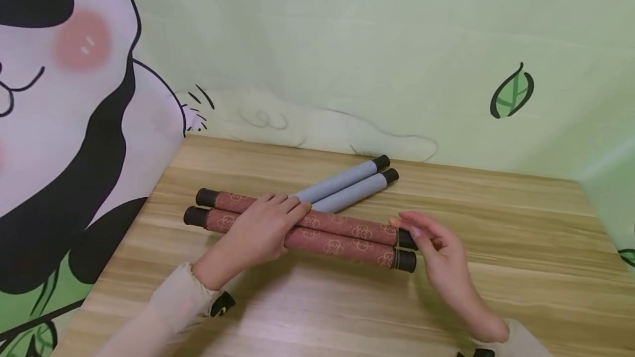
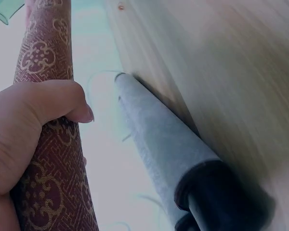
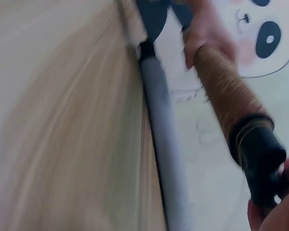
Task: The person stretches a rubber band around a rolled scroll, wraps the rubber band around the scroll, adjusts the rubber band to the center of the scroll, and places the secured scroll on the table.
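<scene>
A red scroll (image 1: 334, 244) with gold floral patterns and black end knobs is rolled up as two parallel rollers. Around its middle the left hand (image 1: 265, 225) grips it, the thumb (image 2: 62, 98) lying across the patterned cloth in the left wrist view. A thin band (image 1: 397, 249) loops round both rollers near the right end. There the right hand (image 1: 444, 260) pinches the farther roller's black knob (image 1: 407, 239) beside the band; some fingertips are hidden behind it. A grey-blue scroll (image 1: 342, 186), also two rollers with black ends, lies beyond and partly beneath the red one.
The wooden table (image 1: 496, 302) runs under both scrolls. A pale green backdrop (image 1: 322, 43) rises at its far edge, with a printed panda (image 1: 109, 125) at left and a leaf (image 1: 512, 92) at right.
</scene>
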A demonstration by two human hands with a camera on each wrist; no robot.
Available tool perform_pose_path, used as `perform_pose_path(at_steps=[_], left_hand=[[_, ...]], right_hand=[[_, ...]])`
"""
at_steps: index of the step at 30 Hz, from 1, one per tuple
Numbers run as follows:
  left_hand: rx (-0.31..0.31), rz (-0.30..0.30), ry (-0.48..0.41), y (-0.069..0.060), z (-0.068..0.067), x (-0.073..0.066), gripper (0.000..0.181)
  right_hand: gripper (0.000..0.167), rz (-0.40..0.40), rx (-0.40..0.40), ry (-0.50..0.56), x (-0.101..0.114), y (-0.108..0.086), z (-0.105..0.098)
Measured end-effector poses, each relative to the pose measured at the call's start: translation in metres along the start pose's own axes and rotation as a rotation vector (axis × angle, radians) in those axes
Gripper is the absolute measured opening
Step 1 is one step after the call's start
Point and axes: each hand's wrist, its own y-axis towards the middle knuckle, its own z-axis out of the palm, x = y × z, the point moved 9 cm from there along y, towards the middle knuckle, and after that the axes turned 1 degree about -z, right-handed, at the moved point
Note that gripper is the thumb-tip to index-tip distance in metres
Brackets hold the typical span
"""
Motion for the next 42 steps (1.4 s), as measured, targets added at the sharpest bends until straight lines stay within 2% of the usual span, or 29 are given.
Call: perform_pose_path(at_steps=[2, 4, 7, 9, 11, 13, 14, 18, 20, 22, 24, 26, 28, 31, 33, 35, 38, 40, 42], left_hand=[[-0.003, 0.006, 0.013, 0.001, -0.002, 0.0, 0.073], [-0.008, 0.015, 0.021, 0.001, -0.004, -0.001, 0.072], [-0.019, 0.027, 0.027, 0.001, -0.008, -0.004, 0.068], [-0.023, 0.031, 0.027, 0.001, -0.01, -0.006, 0.067], [-0.027, 0.028, 0.026, 0.001, -0.011, -0.006, 0.067], [-0.03, 0.022, 0.019, 0.001, -0.011, -0.006, 0.067], [-0.031, 0.016, 0.011, 0.001, -0.011, -0.006, 0.068], [-0.035, -0.025, -0.027, 0.002, -0.011, -0.003, 0.071], [-0.034, -0.048, -0.028, 0.002, -0.011, -0.002, 0.073], [-0.034, -0.062, -0.016, 0.002, -0.012, -0.001, 0.074], [-0.041, -0.069, 0.0, 0.002, -0.013, 0.0, 0.072], [-0.05, -0.077, 0.012, 0.002, -0.015, -0.001, 0.068], [-0.059, -0.088, 0.02, 0.003, -0.015, 0.0, 0.064], [-0.065, -0.098, 0.035, 0.004, -0.015, -0.001, 0.058], [-0.066, -0.101, 0.035, 0.004, -0.012, -0.002, 0.056], [-0.061, -0.108, 0.021, 0.005, -0.007, -0.004, 0.055], [-0.048, -0.104, -0.013, 0.006, 0.0, -0.009, 0.058], [-0.045, -0.085, -0.019, 0.007, 0.002, -0.014, 0.059], [-0.048, -0.056, -0.003, 0.007, 0.002, -0.017, 0.06]], right_hand=[[0.037, -0.101, 0.048, -0.112, 0.007, -0.001, 0.001], [0.048, -0.216, 0.061, -0.235, 0.015, -0.003, 0.003], [0.063, -0.338, 0.005, -0.401, 0.024, -0.004, 0.002], [0.067, -0.368, -0.042, -0.441, 0.025, -0.005, 0.0], [0.066, -0.359, -0.08, -0.44, 0.025, -0.006, -0.003], [0.063, -0.317, -0.077, -0.335, 0.021, -0.007, -0.005], [0.061, -0.295, -0.06, -0.221, 0.02, -0.006, -0.006], [0.057, -0.17, 0.044, 0.399, 0.014, -0.004, -0.007], [0.058, -0.123, 0.11, 0.649, 0.014, -0.003, -0.004], [0.062, -0.076, 0.165, 0.76, 0.014, -0.004, -0.001], [0.065, -0.03, 0.202, 0.79, 0.011, -0.004, 0.001], [0.063, 0.01, 0.244, 0.777, 0.008, -0.004, 0.002], [0.058, 0.022, 0.298, 0.698, 0.006, -0.003, 0.003], [0.049, 0.009, 0.37, 0.465, 0.003, -0.002, 0.004], [0.051, -0.05, 0.378, 0.282, 0.004, -0.001, 0.005], [0.051, -0.12, 0.35, 0.177, 0.007, -0.002, 0.005], [0.044, -0.231, 0.273, 0.224, 0.015, -0.003, 0.001], [0.043, -0.255, 0.221, 0.256, 0.017, -0.003, -0.002], [0.047, -0.254, 0.151, 0.168, 0.016, -0.003, -0.006]])
